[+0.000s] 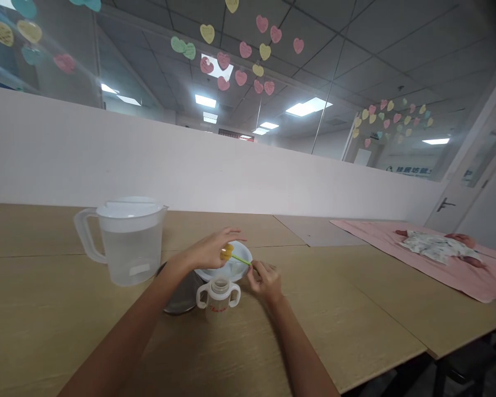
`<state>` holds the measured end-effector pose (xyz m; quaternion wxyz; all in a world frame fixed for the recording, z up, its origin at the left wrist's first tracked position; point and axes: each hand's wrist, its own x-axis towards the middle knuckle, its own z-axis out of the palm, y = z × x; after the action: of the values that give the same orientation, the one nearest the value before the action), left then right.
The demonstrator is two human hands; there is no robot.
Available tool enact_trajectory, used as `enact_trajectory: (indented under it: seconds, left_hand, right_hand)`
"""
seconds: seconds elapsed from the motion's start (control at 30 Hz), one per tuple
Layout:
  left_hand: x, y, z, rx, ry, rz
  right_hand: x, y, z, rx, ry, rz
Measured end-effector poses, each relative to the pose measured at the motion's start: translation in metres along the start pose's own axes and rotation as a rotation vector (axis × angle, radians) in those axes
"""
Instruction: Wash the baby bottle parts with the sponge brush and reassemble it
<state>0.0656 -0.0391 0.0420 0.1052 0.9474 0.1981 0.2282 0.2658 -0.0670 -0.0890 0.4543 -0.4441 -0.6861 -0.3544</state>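
My left hand point(213, 249) is over a white bowl point(204, 274), its upper fingers stretched out. Below those fingers it holds a small translucent yellow piece, perhaps a bottle nipple point(226, 252). A thin green stick point(242, 259) runs from the yellow piece toward the right; whether its tip is inside cannot be made out. My right hand point(267, 280) pinches the stick's other end at the bowl's right rim. In front of the bowl, an uncapped baby bottle point(219, 295) with two white handles stands upright. A dark round container point(184, 295) is partly hidden behind my left forearm.
A lidded clear pitcher point(132, 248) holding liquid stands to the left on the wooden table point(334, 314). At the right, a baby-like figure point(432, 245) in patterned clothing lies on a pink mat point(372, 234). A white wall point(215, 171) borders the table's back.
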Motion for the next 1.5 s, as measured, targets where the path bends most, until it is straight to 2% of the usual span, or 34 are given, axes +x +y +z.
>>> enact_trajectory:
  seconds: [0.07,0.2,0.23,0.27,0.37,0.43,0.57,0.63,0.67,0.73,0.87,0.9,0.97,1.1,1.17,1.33,1.5]
  left_hand:
    - [0.002,0.005,0.0,-0.05,0.05,0.018]
    - [0.005,0.007,-0.01,-0.101,0.392,-0.061]
    - [0.005,0.005,-0.012,-0.103,0.439,-0.098]
    - [0.004,0.003,-0.014,-0.118,0.426,-0.136]
    - [0.0,-0.004,-0.015,-0.249,0.181,-0.239]
    - [-0.002,-0.006,-0.015,-0.319,0.077,-0.251]
    - [-0.006,-0.001,-0.019,-0.314,0.131,-0.105]
    - [-0.006,0.003,-0.022,-0.284,0.149,-0.075]
    - [-0.006,0.005,-0.024,-0.251,0.155,-0.106]
    - [-0.006,0.007,-0.028,-0.13,0.193,-0.251]
    - [-0.011,0.001,-0.037,0.265,0.298,-0.556]
    - [-0.014,-0.004,-0.039,0.357,0.286,-0.602]
    - [-0.02,-0.015,-0.043,0.498,0.185,-0.675]
    - [-0.028,-0.04,-0.041,0.532,-0.195,-0.795]
    - [-0.027,-0.049,-0.034,0.496,-0.309,-0.84]
    - [-0.02,-0.062,-0.013,0.474,-0.413,-0.878]
    - [-0.017,-0.069,0.001,0.477,-0.436,-0.868]
  right_hand:
    - [0.0,0.0,0.001,-0.007,0.024,0.026]
    - [0.001,0.0,0.001,-0.024,0.094,0.116]
    - [0.001,0.0,0.001,-0.027,0.104,0.132]
    - [0.001,0.0,0.001,-0.027,0.11,0.144]
    - [-0.001,0.001,0.002,-0.021,0.097,0.154]
    - [-0.005,0.002,0.003,-0.021,0.081,0.152]
    - [-0.009,0.003,0.005,-0.01,0.063,0.133]
    - [-0.009,0.002,0.004,0.0,0.064,0.117]
    - [-0.008,0.002,0.004,0.001,0.066,0.11]
    - [-0.006,0.001,0.003,-0.01,0.07,0.107]
    - [-0.002,0.0,0.002,-0.006,0.018,0.129]
    - [-0.002,0.0,0.002,0.004,-0.008,0.132]
    - [-0.002,0.0,0.003,0.02,-0.045,0.142]
    - [-0.001,0.002,0.003,0.023,-0.036,0.207]
    - [-0.001,0.002,0.003,0.023,-0.034,0.233]
    - [-0.001,0.001,0.003,0.017,-0.061,0.251]
    - [-0.003,0.003,0.007,-0.012,-0.153,0.314]
